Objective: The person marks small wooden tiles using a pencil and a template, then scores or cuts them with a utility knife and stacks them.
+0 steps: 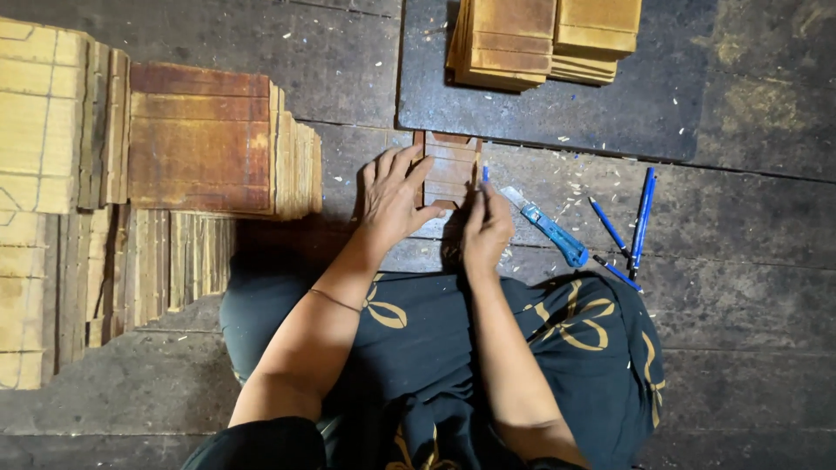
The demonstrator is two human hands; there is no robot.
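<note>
Kneeling over a dark plank floor (pixel 766 287), you work on a small brown notched piece (pixel 450 167) lying flat just below the edge of a dark board (pixel 662 96). Your left hand (pixel 394 198) rests on the piece's left side with fingers spread and flat, pressing it down rather than clasping it. Your right hand (pixel 488 228) sits at the piece's right edge, fingers drawn together and pinching a blue pen (pixel 485 174), whose tip stands against that edge. Just right of this hand lies a blue utility knife (pixel 547 228), and beyond it three more blue pens (pixel 629 228) lie loose on the floor, well apart from the piece. Two stacks of tan slabs (pixel 544 39) sit on the dark board above. To your left stands a large bank of stacked bamboo slabs (pixel 131 174), the nearest stack topped by a reddish-brown one. Pale shavings are scattered around the knife. Dark patterned cloth (pixel 522 348) covers your lap.
</note>
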